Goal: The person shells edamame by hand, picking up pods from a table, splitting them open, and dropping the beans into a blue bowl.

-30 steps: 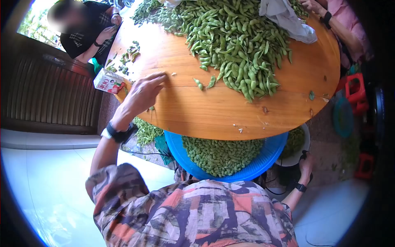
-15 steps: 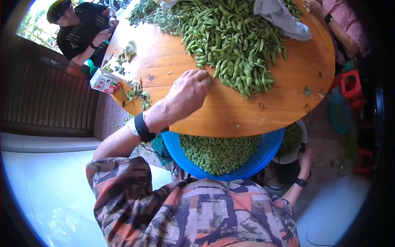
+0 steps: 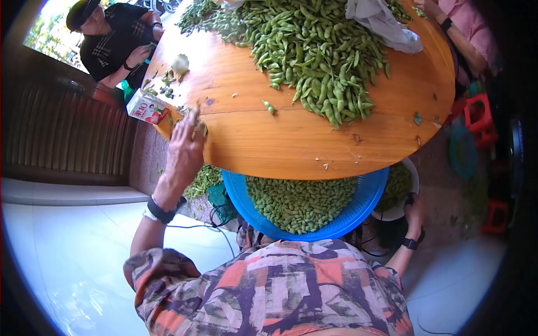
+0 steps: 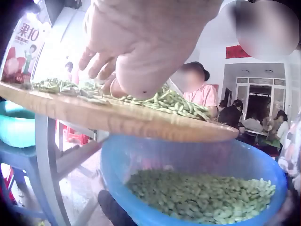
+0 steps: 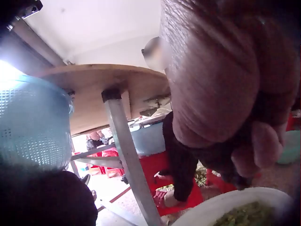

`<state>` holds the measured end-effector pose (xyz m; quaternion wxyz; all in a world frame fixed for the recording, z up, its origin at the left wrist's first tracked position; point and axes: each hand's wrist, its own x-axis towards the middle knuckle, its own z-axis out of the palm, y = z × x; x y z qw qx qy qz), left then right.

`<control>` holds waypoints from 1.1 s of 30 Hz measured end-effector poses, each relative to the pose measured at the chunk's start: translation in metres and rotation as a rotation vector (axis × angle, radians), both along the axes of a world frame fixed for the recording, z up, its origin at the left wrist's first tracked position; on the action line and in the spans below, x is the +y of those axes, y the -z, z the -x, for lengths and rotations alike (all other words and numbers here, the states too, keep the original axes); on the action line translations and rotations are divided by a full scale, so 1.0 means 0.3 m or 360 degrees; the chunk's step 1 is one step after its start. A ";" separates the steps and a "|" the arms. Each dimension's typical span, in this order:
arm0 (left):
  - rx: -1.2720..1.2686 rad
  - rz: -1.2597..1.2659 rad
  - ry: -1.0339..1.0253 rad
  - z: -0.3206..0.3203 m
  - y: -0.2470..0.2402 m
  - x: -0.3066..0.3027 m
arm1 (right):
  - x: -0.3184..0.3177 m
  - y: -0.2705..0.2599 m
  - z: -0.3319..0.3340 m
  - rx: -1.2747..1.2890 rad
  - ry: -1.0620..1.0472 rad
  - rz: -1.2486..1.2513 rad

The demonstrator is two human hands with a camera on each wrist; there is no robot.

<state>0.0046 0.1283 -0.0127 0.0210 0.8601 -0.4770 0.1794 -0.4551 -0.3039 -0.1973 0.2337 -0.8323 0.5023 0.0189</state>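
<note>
Beyond the far left rim of the round wooden table [image 3: 314, 151] sits a person in dark clothes [image 3: 112, 45]; at the table's left edge stands a small drink carton [image 3: 147, 107], printed red and white. Just right of the carton the left hand [image 3: 185, 148] reaches up to the table's rim, its fingers [image 3: 193, 119] straight and loosely spread, holding nothing; they touch the pod scraps [image 3: 200, 130] lying on that rim. The scraps are small, flat and green, and the hand hides most of them. A single loose pod [image 3: 269, 106] lies on the table's bare middle; the far half of the table carries a big pile of green pods [image 3: 319, 50], cut off at the top.

Under the table's near edge, a blue basin [image 3: 347, 221] holds pale green shelled beans [image 3: 297, 204], its far part hidden by the tabletop. A white cloth [image 3: 381, 22] lies on the pile at the table's far right, near a pink sleeve [image 3: 465, 33].

Below the table's right edge a white bowl [image 3: 395, 215] peeks out; the right hand [image 3: 416, 215] is at its rim, blurred in the wrist view, and I cannot tell whether its fingers hold anything. Right of the table stand red stools [image 3: 481, 120]; a pale tiled floor [image 3: 73, 252] spreads below the table's left.
</note>
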 end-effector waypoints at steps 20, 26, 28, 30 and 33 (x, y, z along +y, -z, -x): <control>0.2623 0.0687 0.0145 0.192 -0.112 -0.396 | 0.312 -0.532 -0.367 -0.1688 0.0149 -0.0097; 0.3150 0.0979 -0.0044 0.379 -0.038 -0.398 | 0.526 -0.663 -0.665 -0.1427 -0.0744 -0.0951; 0.3243 0.1131 -0.0032 0.409 -0.003 -0.402 | 0.550 -0.633 -0.687 -0.1457 -0.0776 -0.0998; 0.3211 0.1190 -0.0031 0.432 0.024 -0.408 | 0.552 -0.621 -0.691 -0.1487 -0.0747 -0.1067; 0.3135 0.1282 -0.0023 0.451 0.043 -0.416 | 0.545 -0.608 -0.689 -0.1427 -0.0664 -0.1236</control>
